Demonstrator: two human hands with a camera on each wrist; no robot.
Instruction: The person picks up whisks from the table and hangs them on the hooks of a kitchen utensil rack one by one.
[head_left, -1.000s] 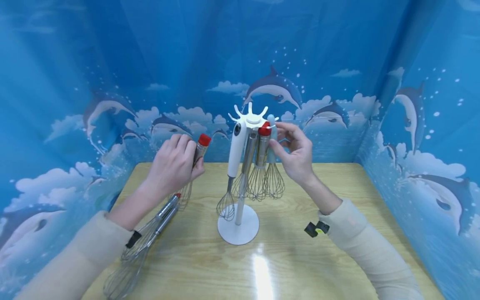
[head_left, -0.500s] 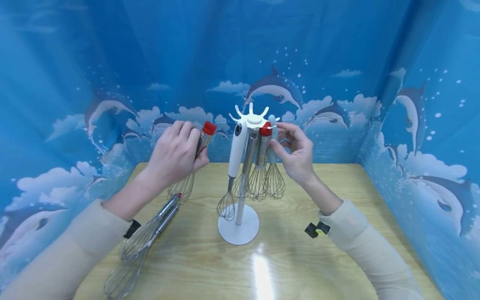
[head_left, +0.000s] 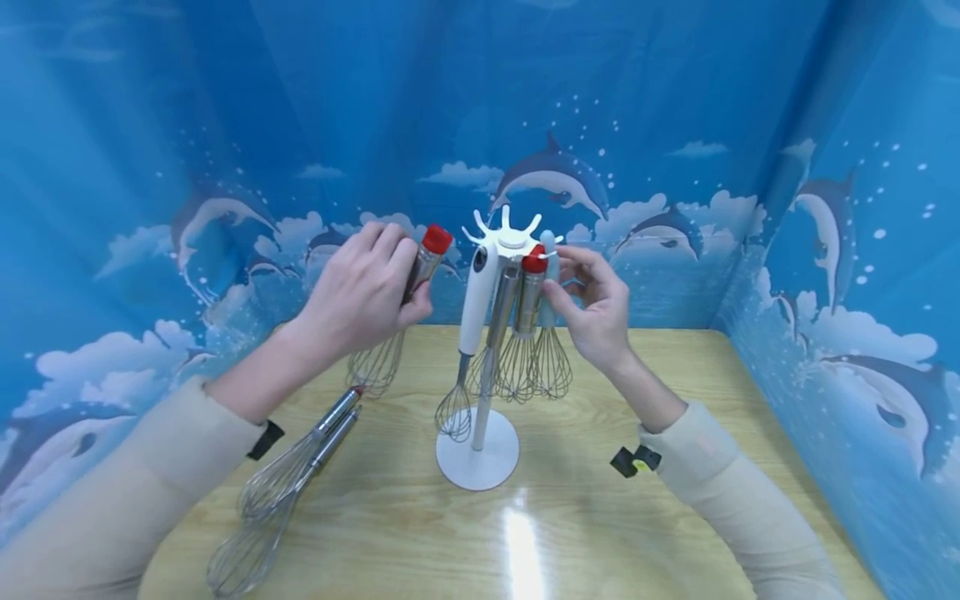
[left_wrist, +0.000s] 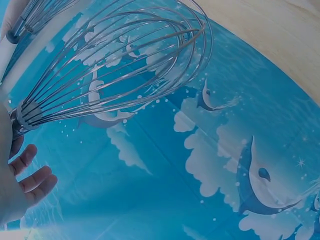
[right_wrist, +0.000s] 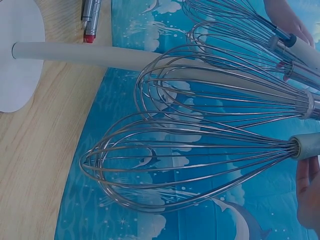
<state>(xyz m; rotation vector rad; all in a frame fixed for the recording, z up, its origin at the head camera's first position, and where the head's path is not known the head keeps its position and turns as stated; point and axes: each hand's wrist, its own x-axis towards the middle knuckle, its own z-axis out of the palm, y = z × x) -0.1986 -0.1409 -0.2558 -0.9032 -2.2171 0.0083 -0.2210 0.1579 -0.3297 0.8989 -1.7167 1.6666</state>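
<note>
In the head view my left hand grips the steel handle of a whisk with a red end cap, held up left of the rack. Its wire balloon fills the top of the left wrist view. My right hand pinches the pale blue-green handle of another whisk at the rack's right side. The white rack has a ring of hooks on a pole with a round base. Hanging beside the pale one are a white-handled whisk, a steel whisk and a red-capped whisk.
Two steel whisks lie side by side on the wooden table at the left, one with a red tip. A blue curtain printed with dolphins stands behind the table and along both sides.
My left hand has moved right and slightly up with the red-capped whisk, closer to the rack. The right hand has stayed on the pale whisk's handle.
</note>
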